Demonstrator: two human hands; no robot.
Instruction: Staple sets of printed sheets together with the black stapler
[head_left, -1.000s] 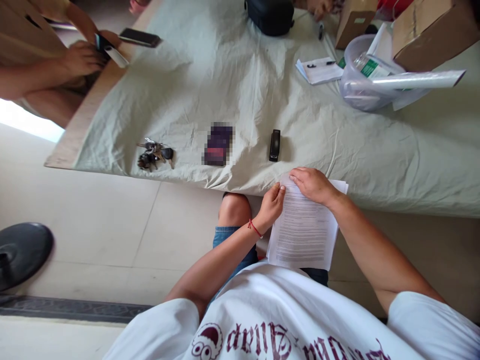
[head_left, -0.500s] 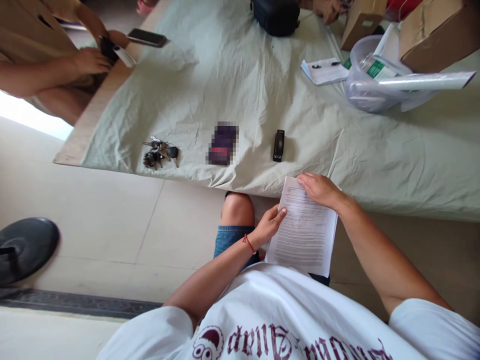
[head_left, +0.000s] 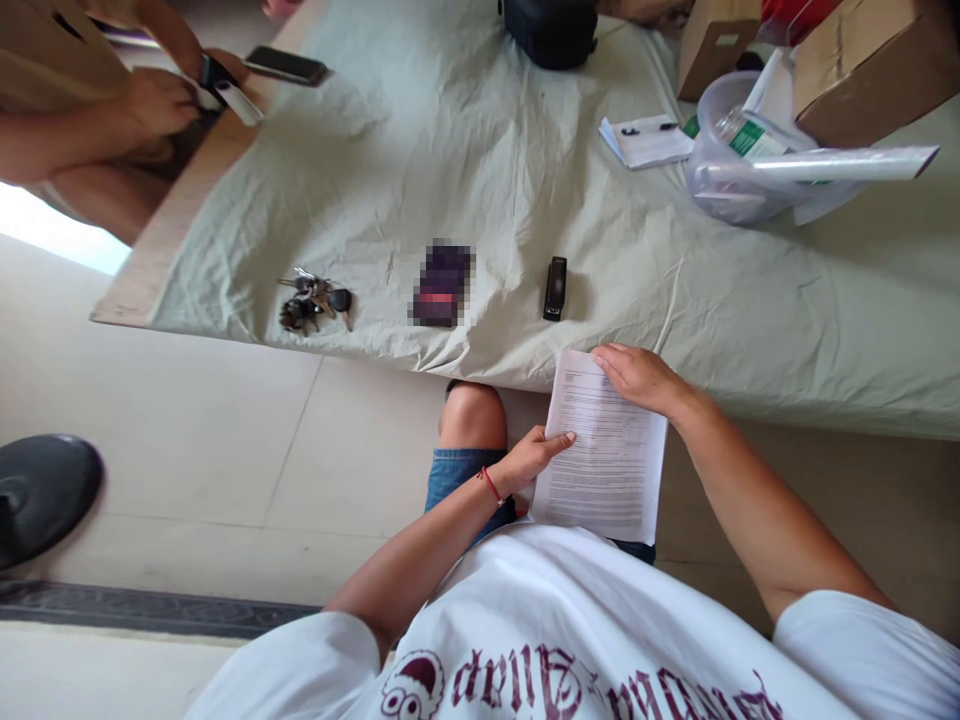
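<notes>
A stack of printed paper sheets (head_left: 600, 480) rests over my lap, its top end close to the table edge. My left hand (head_left: 531, 458) grips the stack's left side, thumb on the printed face and fingers underneath. At the upper right corner, my right hand (head_left: 637, 378) holds the sheets with its fingers over the top edge. Just beyond the papers a black stapler (head_left: 555, 289) lies on the cloth. Left of it is a dark, pixelated flat object (head_left: 441, 285), and farther left a bunch of keys (head_left: 315, 302).
A light green cloth (head_left: 375, 180) covers the table. At the back right stand a plastic basket (head_left: 720, 190), cardboard boxes (head_left: 874, 75) and a notepad (head_left: 649, 143); a black case (head_left: 550, 30) is at the back. Another person's hand (head_left: 161, 100) is near a phone (head_left: 285, 65).
My left thumb has slid further in over the printed page and now lies straighter. The stack has shifted slightly. At the left, the other person's hand has moved a little.
</notes>
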